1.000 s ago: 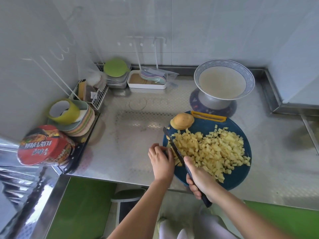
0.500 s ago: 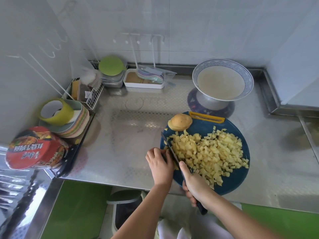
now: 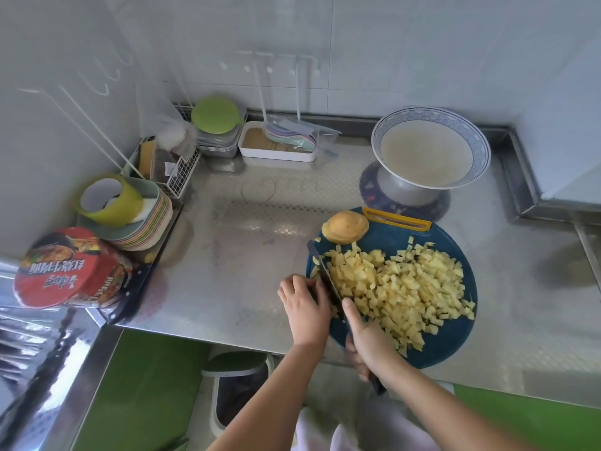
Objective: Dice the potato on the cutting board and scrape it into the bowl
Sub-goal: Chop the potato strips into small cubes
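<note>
Countertop (image 3: 260, 255) of steel, white-tiled walls (image 3: 390, 43) behind, bears cutting board (image 3: 448, 340).

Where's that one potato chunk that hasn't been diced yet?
In the head view, the uncut potato piece sits on the far left edge of the blue cutting board, just left of its yellow handle and beyond the diced pile.

Only one readable item: white Chinese characters on the red lid of an instant-noodle tub (image 3: 70, 268), lying on its side far left of the blue cutting board (image 3: 445, 346), at the tabletop (image 3: 260, 255) edge. Seen upside down, apparently 红烧牛肉面. Just under those, a larger line of white brush script, too blurred to make out. Small yellow print along the tub's side wall, likewise illegible.
</note>
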A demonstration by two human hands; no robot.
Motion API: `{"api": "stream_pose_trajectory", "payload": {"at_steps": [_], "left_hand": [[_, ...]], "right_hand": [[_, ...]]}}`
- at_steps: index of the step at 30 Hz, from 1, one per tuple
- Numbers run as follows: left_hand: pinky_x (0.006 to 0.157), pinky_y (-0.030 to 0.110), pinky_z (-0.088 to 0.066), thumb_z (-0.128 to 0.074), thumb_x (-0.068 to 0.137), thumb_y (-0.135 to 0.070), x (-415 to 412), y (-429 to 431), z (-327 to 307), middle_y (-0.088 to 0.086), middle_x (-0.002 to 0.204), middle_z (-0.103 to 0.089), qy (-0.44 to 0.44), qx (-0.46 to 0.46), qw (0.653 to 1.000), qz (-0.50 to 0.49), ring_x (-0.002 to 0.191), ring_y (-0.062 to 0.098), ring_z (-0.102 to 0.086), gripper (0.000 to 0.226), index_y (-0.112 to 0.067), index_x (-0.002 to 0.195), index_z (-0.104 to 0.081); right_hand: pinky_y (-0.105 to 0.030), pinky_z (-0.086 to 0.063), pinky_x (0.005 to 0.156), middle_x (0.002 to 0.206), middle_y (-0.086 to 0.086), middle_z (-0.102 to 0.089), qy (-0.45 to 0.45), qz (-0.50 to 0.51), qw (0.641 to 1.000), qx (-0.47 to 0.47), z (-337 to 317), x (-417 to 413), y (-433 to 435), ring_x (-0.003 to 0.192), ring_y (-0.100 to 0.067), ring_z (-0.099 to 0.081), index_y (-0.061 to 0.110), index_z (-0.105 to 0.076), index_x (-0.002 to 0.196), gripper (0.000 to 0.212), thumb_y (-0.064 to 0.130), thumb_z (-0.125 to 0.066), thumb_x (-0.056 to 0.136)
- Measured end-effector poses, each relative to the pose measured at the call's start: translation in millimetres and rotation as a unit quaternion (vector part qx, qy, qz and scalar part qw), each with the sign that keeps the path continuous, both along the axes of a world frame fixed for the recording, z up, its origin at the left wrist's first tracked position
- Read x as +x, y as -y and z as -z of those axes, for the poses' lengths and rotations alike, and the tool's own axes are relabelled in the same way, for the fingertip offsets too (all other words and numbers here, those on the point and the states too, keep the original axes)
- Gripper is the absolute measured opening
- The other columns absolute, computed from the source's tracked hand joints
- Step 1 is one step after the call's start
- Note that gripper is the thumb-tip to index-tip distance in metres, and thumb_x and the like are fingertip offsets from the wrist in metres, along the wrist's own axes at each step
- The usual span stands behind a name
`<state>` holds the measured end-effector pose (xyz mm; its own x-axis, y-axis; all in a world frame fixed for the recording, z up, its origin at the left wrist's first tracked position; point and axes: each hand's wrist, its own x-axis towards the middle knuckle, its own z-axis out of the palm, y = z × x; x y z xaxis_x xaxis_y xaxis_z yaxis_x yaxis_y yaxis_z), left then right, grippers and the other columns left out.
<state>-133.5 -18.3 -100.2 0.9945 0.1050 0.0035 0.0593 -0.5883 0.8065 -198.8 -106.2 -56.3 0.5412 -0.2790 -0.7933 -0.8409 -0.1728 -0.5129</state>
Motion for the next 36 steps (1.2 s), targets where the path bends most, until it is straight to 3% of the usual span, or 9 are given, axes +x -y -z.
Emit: {"api": "stream_pose_trajectory", "payload": {"at_steps": [3, 9, 12, 14, 16, 18, 23, 28, 36], "left_hand": [[0.087, 0.029, -0.037, -0.056, 0.093, -0.017, 0, -2, -5, 0.001, 0.099, -0.043, -0.02, 0.003, 1.0, 0.003, 0.093, 0.015, -0.035, 0.01, -0.008, 0.091, -0.053], [0.091, 0.021, -0.035, -0.053, 0.097, -0.023, 3, -10, -23, -0.005, 0.105, -0.043, -0.061, 0.018, 0.997, 0.04, 0.1, 0.011, -0.037, 0.018, -0.008, 0.105, -0.059], [0.095, 0.026, -0.045, -0.05, 0.098, -0.026, 6, -18, -31, -0.004, 0.113, -0.044, -0.075, -0.004, 0.996, 0.048, 0.105, 0.011, -0.047, 0.02, -0.013, 0.11, -0.059], [0.087, 0.017, -0.049, -0.052, 0.097, -0.022, 6, -25, -36, -0.006, 0.116, -0.042, -0.076, -0.008, 0.995, 0.063, 0.101, 0.007, -0.052, 0.017, -0.014, 0.111, -0.058], [0.069, 0.003, -0.044, -0.054, 0.096, -0.016, 6, -33, -39, -0.006, 0.115, -0.045, -0.09, 0.007, 0.993, 0.073, 0.088, 0.002, -0.052, 0.017, -0.014, 0.112, -0.059], [0.057, 0.002, -0.043, -0.058, 0.094, -0.014, 7, -36, -39, -0.006, 0.103, -0.057, -0.114, -0.006, 0.99, 0.077, 0.079, 0.001, -0.055, 0.017, -0.014, 0.11, -0.059], [0.063, 0.016, -0.052, -0.072, 0.084, -0.023, 10, -31, -44, -0.007, 0.086, -0.064, -0.164, -0.052, 0.98, 0.095, 0.076, 0.008, -0.063, 0.024, -0.017, 0.105, -0.062], [0.052, 0.007, -0.045, -0.077, 0.079, -0.017, 19, -27, -47, -0.004, 0.083, -0.065, -0.195, -0.062, 0.974, 0.098, 0.071, 0.005, -0.062, 0.022, -0.013, 0.097, -0.065], [0.049, 0.006, -0.044, -0.072, 0.083, -0.009, 21, -24, -52, -0.003, 0.079, -0.065, -0.205, -0.083, 0.97, 0.096, 0.063, 0.0, -0.06, 0.017, -0.007, 0.098, -0.067]], "right_hand": [[-0.023, -0.03, 0.04, 0.046, -0.002, -0.035, -0.007, 0.041, 0.993, 0.108, -7, -4, 12, 0.037, -0.017, -0.033, 0.016, -0.038, 0.051, 0.073, 0.08, -0.034, 0.086], [-0.024, -0.03, 0.04, 0.047, -0.002, -0.036, 0.013, 0.029, 0.99, 0.134, -14, -8, 24, 0.037, -0.016, -0.033, 0.015, -0.039, 0.057, 0.069, 0.076, -0.038, 0.087], [-0.024, -0.029, 0.039, 0.047, -0.003, -0.034, 0.035, 0.035, 0.988, 0.149, -17, -9, 24, 0.036, -0.016, -0.032, 0.014, -0.039, 0.056, 0.07, 0.079, -0.04, 0.082], [-0.025, -0.03, 0.039, 0.047, -0.004, -0.035, 0.057, 0.029, 0.987, 0.15, -21, -7, 27, 0.036, -0.017, -0.032, 0.014, -0.039, 0.054, 0.071, 0.082, -0.04, 0.075], [-0.026, -0.031, 0.04, 0.047, -0.004, -0.035, 0.073, 0.029, 0.986, 0.147, -25, -7, 31, 0.037, -0.017, -0.033, 0.014, -0.039, 0.055, 0.072, 0.083, -0.039, 0.074], [-0.027, -0.03, 0.041, 0.047, -0.004, -0.035, 0.082, 0.035, 0.986, 0.143, -27, -7, 37, 0.037, -0.018, -0.032, 0.013, -0.039, 0.057, 0.072, 0.081, -0.037, 0.081], [-0.027, -0.031, 0.04, 0.047, -0.004, -0.035, 0.086, 0.028, 0.987, 0.134, -30, -12, 42, 0.037, -0.018, -0.032, 0.013, -0.039, 0.057, 0.073, 0.084, -0.037, 0.073], [-0.026, -0.033, 0.04, 0.047, -0.004, -0.036, 0.093, 0.015, 0.986, 0.137, -34, -18, 40, 0.038, -0.017, -0.033, 0.012, -0.039, 0.058, 0.072, 0.082, -0.037, 0.074], [-0.025, -0.032, 0.04, 0.046, -0.004, -0.036, 0.09, -0.016, 0.991, 0.099, -35, -23, 31, 0.035, -0.017, -0.035, 0.013, -0.038, 0.054, 0.072, 0.075, -0.034, 0.089]]}}
